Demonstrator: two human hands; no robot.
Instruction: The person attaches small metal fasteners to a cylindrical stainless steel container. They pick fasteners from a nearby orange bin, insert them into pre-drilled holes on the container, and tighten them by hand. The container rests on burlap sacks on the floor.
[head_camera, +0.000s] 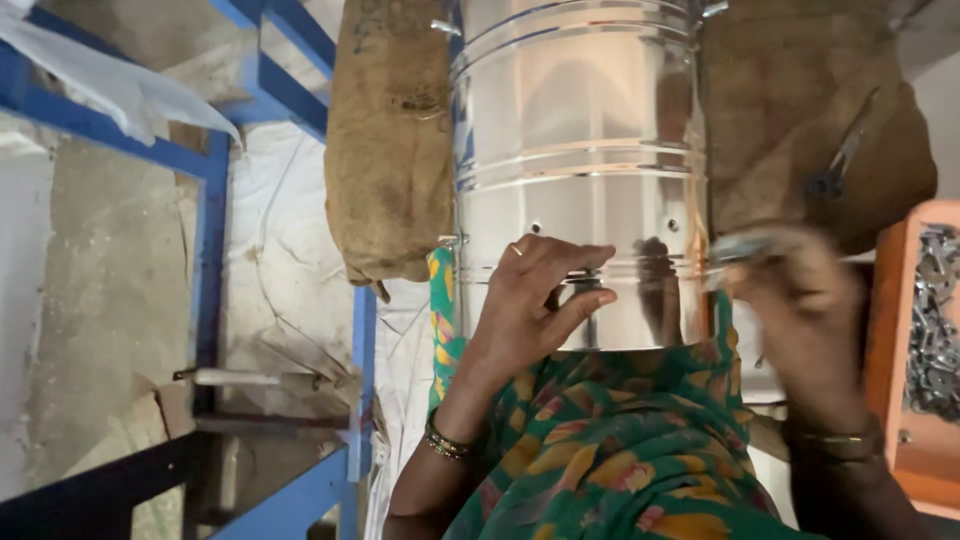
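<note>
— Two hands on one job: your left hand (535, 300) lies against the near wall of the shiny steel drum (580, 170), fingers spread a little, the thumb curving underneath, so the drum seems braced against your lap and kept from rolling

— And the drum itself, where does it sit?

— It lies on its side across your knees, its near end resting on the green and yellow patterned cloth (610, 450), its far end running away from you between two brown burlap sacks (385, 150). The sacks flank it on either side, which probably helps to cradle it

— What about your other hand?

— Your right hand (800, 300) is up at the right edge of the drum, blurred with motion. It appears to grip a small pale metal piece (745, 247) near the drum wall, but whether the fingers pinch it or wrap it, I cannot tell

— Anything within reach?

— An orange tray (890, 330) just to your right holds a heap of small metal fittings (935, 320), near that hand. Dark pliers (840, 165) lie on the right-hand sack. Small holes dot the drum wall above your left fingers. A blue metal frame (210, 220) stands well off to your left over a pale sheet
</note>
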